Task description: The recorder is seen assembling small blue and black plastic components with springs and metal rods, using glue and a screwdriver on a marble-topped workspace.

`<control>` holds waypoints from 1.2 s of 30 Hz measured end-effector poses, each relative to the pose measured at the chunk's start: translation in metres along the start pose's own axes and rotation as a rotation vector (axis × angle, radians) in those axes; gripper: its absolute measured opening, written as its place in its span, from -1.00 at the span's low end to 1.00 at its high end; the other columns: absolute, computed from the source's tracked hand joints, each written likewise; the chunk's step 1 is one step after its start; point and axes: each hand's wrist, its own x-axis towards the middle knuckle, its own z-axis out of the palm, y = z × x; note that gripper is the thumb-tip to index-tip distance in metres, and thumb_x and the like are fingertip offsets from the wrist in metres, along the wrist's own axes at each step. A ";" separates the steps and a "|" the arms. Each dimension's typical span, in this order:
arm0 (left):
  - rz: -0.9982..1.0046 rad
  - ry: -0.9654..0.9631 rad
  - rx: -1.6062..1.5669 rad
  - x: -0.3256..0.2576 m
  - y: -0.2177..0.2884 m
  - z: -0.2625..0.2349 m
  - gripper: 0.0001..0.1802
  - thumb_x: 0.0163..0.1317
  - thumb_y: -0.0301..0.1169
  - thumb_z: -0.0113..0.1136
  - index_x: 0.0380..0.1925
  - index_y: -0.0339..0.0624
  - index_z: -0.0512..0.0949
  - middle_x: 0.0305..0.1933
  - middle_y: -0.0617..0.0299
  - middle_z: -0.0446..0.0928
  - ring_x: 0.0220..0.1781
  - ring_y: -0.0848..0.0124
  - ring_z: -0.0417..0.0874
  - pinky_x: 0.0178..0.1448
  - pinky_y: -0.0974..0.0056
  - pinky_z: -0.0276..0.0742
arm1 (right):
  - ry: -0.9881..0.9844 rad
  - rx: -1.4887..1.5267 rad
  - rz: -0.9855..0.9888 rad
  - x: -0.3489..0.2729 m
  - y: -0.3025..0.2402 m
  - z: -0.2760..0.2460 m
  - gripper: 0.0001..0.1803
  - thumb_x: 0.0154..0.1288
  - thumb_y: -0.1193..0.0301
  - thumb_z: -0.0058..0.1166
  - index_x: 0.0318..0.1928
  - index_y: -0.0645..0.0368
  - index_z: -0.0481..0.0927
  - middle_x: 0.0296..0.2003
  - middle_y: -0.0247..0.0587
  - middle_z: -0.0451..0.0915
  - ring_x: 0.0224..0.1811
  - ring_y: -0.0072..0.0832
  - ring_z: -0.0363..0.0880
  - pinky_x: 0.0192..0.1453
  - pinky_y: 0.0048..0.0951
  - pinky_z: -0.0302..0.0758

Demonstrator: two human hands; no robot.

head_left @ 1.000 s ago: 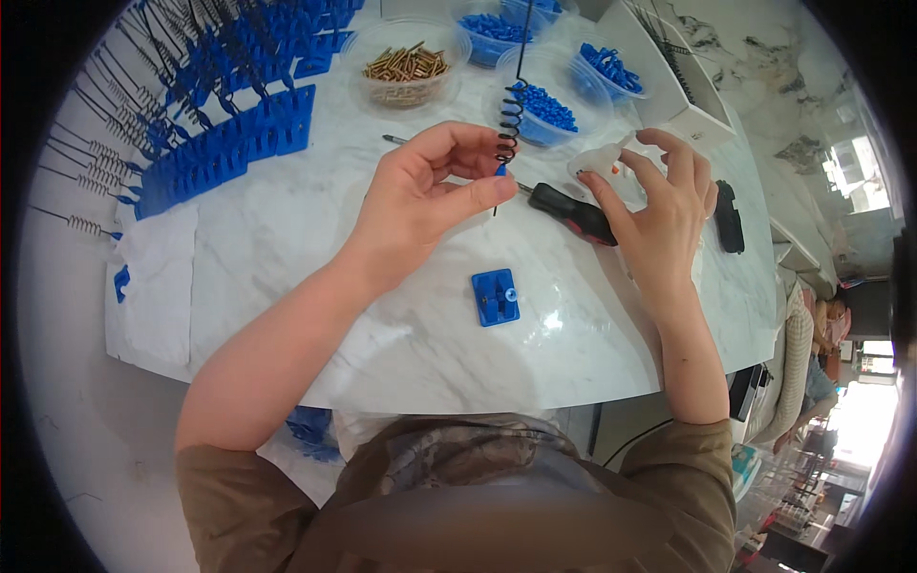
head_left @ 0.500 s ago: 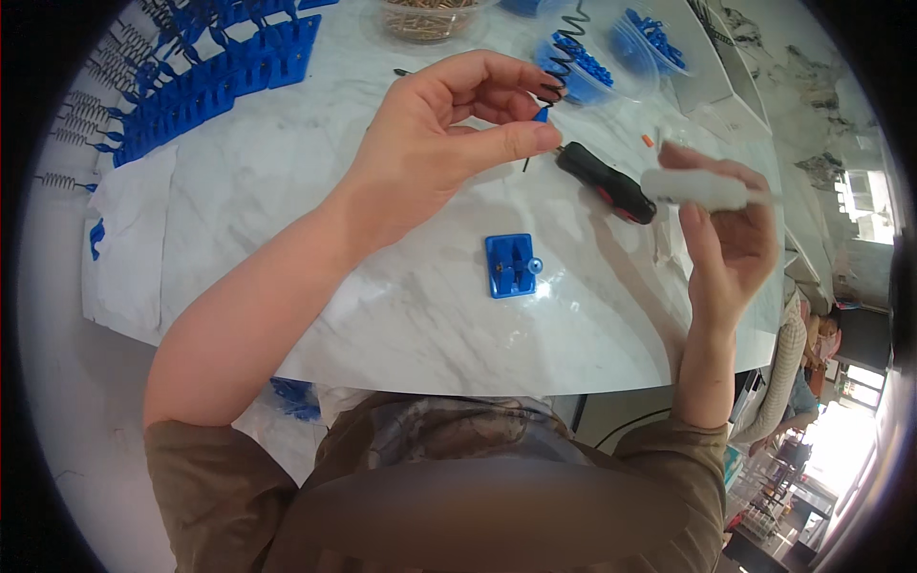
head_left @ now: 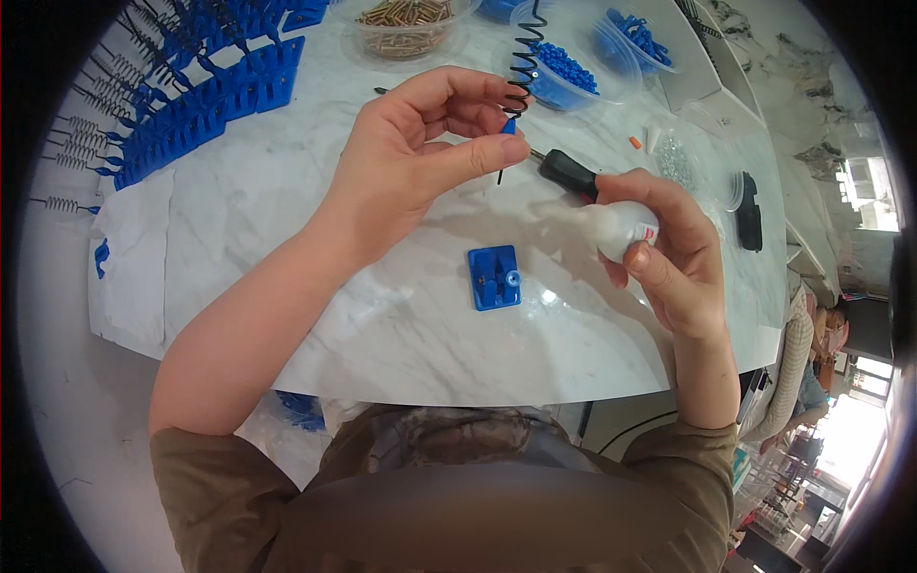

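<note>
My left hand [head_left: 396, 167] pinches a small blue piece [head_left: 509, 125] between thumb and fingertips. A black coiled spring [head_left: 524, 69] rises from it, and a thin black end sticks out below the thumb. My right hand [head_left: 683, 253] is wrapped around a white squeeze bottle [head_left: 623, 227], tipped so its blurred nozzle points left, a little below my left hand. Behind the bottle lies a screwdriver [head_left: 567, 174] with a black handle, partly hidden by my right fingers. On the table between my forearms sits a blue square base [head_left: 495, 279] with a small round light-blue part at its right side.
Rows of blue bases with springs [head_left: 205, 105] fill the far left, beside a white sheet [head_left: 134, 258]. Tubs of brass-coloured screws [head_left: 406, 17] and small blue parts [head_left: 564, 72] stand at the back. To the right are clear bits [head_left: 676, 160], an orange piece [head_left: 635, 142] and a black object [head_left: 750, 212].
My right hand has brought the white bottle leftward and turned its nozzle toward my left hand. The left hand keeps its pinch on the blue piece. The whole view has shifted slightly.
</note>
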 end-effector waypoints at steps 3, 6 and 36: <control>-0.003 -0.004 0.017 -0.001 0.000 -0.001 -0.60 0.11 -0.54 0.29 0.00 -0.23 0.50 0.05 0.25 0.53 -0.13 0.60 0.49 -0.14 0.47 0.44 | 0.096 0.024 -0.023 0.001 0.001 0.001 -0.45 0.14 0.40 0.26 0.11 0.38 0.41 -0.05 -0.15 0.52 -0.25 -0.63 0.50 -0.27 -0.65 0.46; 0.010 -0.008 0.027 0.000 -0.001 -0.001 -0.60 0.12 -0.53 0.29 0.01 -0.22 0.50 0.00 0.28 0.55 -0.14 0.61 0.49 -0.17 0.49 0.42 | 0.143 0.130 0.151 0.000 -0.001 -0.007 -0.43 0.14 0.28 0.28 0.09 0.32 0.43 -0.22 -0.36 0.55 -0.29 -0.75 0.42 -0.32 -0.72 0.33; 0.097 -0.012 -0.056 0.000 -0.006 -0.004 -0.65 0.11 -0.46 0.32 -0.07 -0.24 0.57 -0.11 0.27 0.61 -0.14 0.57 0.57 -0.03 0.43 0.48 | 0.237 -0.019 0.140 0.005 0.002 0.004 -0.59 0.12 0.40 0.28 -0.03 0.30 0.53 -0.19 -0.31 0.57 -0.21 -0.66 0.49 -0.11 -0.65 0.40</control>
